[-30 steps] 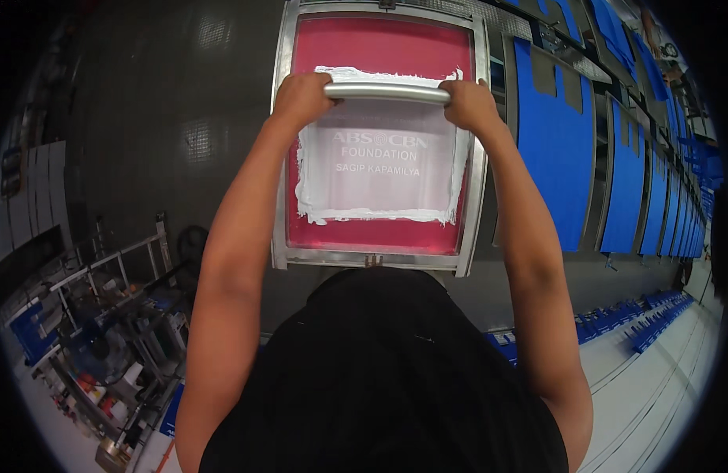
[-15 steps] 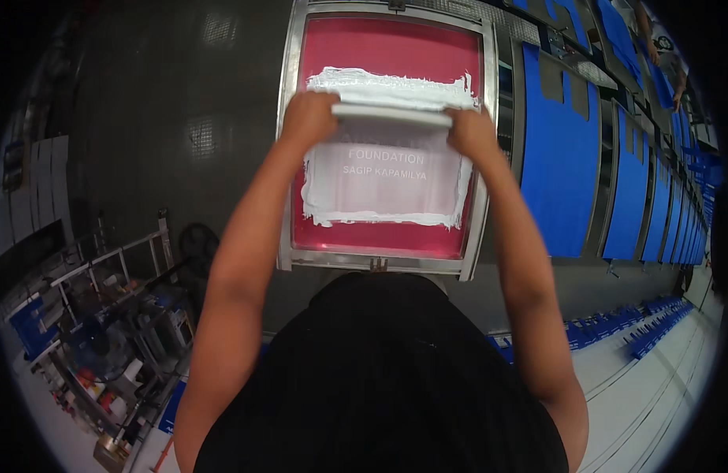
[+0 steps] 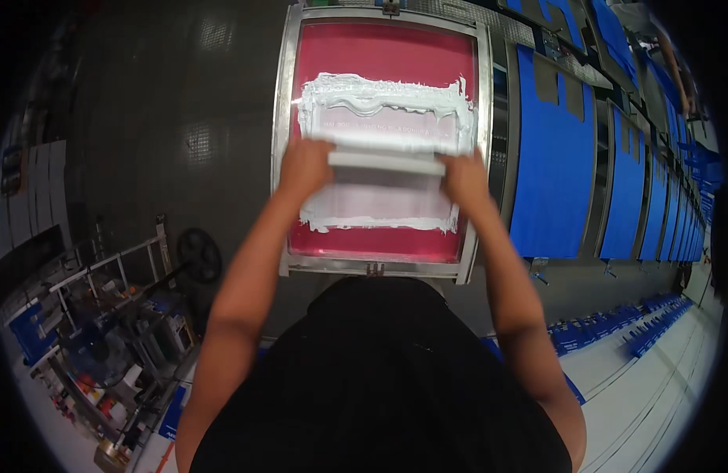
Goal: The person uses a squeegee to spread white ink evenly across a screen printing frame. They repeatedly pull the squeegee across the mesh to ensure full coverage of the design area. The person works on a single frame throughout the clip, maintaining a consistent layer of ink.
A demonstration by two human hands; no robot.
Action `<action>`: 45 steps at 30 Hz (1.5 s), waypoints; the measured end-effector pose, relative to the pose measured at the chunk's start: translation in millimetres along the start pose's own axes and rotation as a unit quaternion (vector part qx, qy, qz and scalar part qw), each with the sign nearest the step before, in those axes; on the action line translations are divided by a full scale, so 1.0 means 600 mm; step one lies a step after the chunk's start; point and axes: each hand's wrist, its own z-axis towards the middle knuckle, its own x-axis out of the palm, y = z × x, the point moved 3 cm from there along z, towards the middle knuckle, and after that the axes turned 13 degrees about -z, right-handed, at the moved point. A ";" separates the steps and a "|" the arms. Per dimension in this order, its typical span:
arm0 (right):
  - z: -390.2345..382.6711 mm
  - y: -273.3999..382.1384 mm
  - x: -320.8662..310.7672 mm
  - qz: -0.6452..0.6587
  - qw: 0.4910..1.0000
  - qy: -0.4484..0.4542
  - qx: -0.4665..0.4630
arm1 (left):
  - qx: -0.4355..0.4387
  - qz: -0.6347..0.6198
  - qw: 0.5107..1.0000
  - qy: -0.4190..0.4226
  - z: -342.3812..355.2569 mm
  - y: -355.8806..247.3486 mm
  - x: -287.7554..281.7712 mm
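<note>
A metal-framed printing screen (image 3: 395,51) with pink-red mesh lies in front of me. White ink (image 3: 379,92) rims a paler rectangle in its middle, thickest in ragged ridges along the far edge. Across that rectangle stands a long white squeegee (image 3: 386,162), with a band of white ink just beyond its blade. My left hand (image 3: 307,167) is closed round its left end, and my right hand (image 3: 464,177) grips the right end. Both hands are slightly blurred. Faint lettering shows in the mesh beyond the squeegee.
At the right, blue fabric pieces (image 3: 554,158) lie on a long row of boards. Another person's arm (image 3: 673,71) reaches in at the far right. A cluttered metal rack with a black wheel (image 3: 198,255) stands at the lower left. More blue pieces (image 3: 655,331) lie at the lower right.
Both hands have drawn the squeegee toward me, from near the far ink edge to the middle of the screen. Ridged ink now shows behind it.
</note>
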 end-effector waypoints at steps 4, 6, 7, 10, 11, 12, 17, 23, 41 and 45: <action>0.134 -0.050 -0.059 -0.017 1.000 0.012 -0.011 | -0.034 0.015 0.999 0.040 0.138 0.016 -0.050; 0.101 -0.041 -0.084 0.006 0.998 0.066 -0.005 | -0.066 -0.005 0.996 0.063 0.096 -0.007 -0.062; 0.045 -0.025 -0.086 0.029 0.996 0.081 -0.016 | -0.066 -0.032 0.996 0.048 0.042 -0.018 -0.061; -0.130 0.043 -0.060 -0.018 0.988 0.145 -0.051 | -0.013 -0.030 0.997 0.075 -0.142 -0.061 -0.035; -0.171 0.062 -0.048 0.006 0.990 0.134 -0.033 | 0.015 -0.043 0.998 0.046 -0.184 -0.078 -0.022; -0.193 0.075 -0.038 0.035 0.994 0.106 -0.023 | 0.020 -0.042 0.998 0.037 -0.192 -0.076 -0.011; -0.013 0.005 -0.008 -0.016 0.999 0.049 -0.005 | -0.035 -0.001 0.998 0.043 -0.013 -0.015 -0.007; 0.185 -0.068 -0.081 0.012 0.997 0.078 -0.014 | -0.081 -0.008 0.994 0.072 0.168 0.003 -0.076; 0.274 -0.045 -0.133 0.053 0.992 0.040 -0.103 | -0.355 -0.632 0.647 0.237 -0.400 -0.110 0.256; 0.273 -0.001 -0.136 0.039 0.997 0.004 -0.072 | -0.303 -0.607 0.689 0.255 -0.399 -0.121 0.227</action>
